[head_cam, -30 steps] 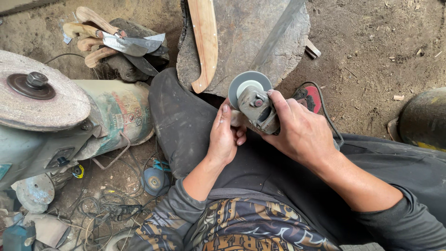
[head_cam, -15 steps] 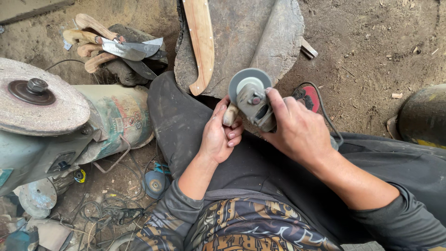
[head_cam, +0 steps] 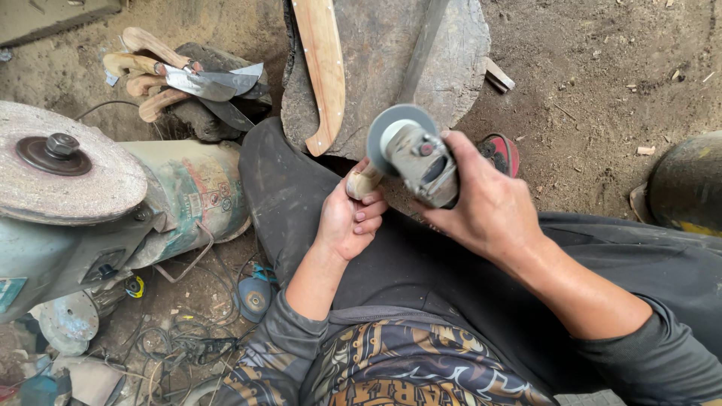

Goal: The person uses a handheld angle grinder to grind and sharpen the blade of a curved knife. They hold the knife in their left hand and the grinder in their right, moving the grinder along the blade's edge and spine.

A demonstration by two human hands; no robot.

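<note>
Right hand: the right hand point(head_cam: 489, 207) is closed around the body of a small grey handheld angle grinder point(head_cam: 417, 162), fingers wrapped over its top, at about 1 o'clock from the person's lap.
Angle grinder: its round grey disc point(head_cam: 395, 128) faces up and away at 12 o'clock, tilted, just above the piece in the other hand; whether disc and piece touch cannot be told.
Left hand: the left hand point(head_cam: 350, 222) is closed in a grip on a short pale wooden handle piece point(head_cam: 362, 182), fingers curled round its lower part, the rounded end poking out toward the disc.
Wooden piece: it lies at the centre of the view, over the person's dark trouser leg point(head_cam: 289, 195), just beside the grinder at its 7 o'clock.
Stone block: a flat grey stone slab point(head_cam: 376, 60) sits at 12 o'clock on the dirt floor, with a long curved pale wooden blank point(head_cam: 323, 68) lying on its left part.
Knives: a heap of finished blades with light wooden handles point(head_cam: 184, 79) lies at 10 o'clock.
Bench grinder: a big worn machine with a flat round brownish abrasive wheel point(head_cam: 64, 169) stands at 9 o'clock, a drum-like motor housing point(head_cam: 192, 199) beside it.
Floor clutter: tangled cables and a spare disc point(head_cam: 252, 297) lie at 7 o'clock.
</note>
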